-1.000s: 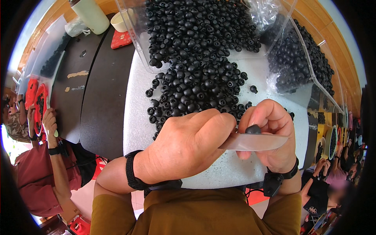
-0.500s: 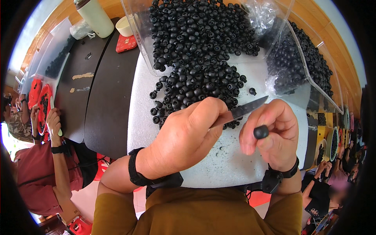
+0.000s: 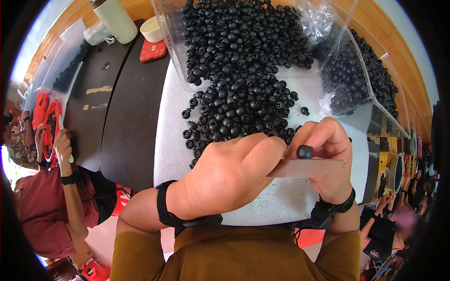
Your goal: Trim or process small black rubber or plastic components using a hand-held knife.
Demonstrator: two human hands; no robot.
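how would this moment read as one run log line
left hand: holding knife | right hand: pinching black piece | knife touching black piece: cannot tell | black pile: on white board

Round piece point(image 3: 304, 151) black; blade point(image 3: 307, 168) silver-grey; shirt point(image 3: 234, 255) mustard-brown; board point(image 3: 169, 136) white.

The person wears a brownish-yellow shirt point(image 3: 234, 255) with short sleeves point(image 3: 137, 255) of the same colour. The front looks plain, with some soft folds. The left hand point(image 3: 227, 175) and right hand point(image 3: 333, 164) are bare. A wide, bumpy black band point(image 3: 163, 202) goes around the left wrist. The right wrist has a black strap point(image 3: 347, 204) with a chunky black box point(image 3: 322, 215). A thin black cord point(image 3: 297, 235) shows beside the shirt.
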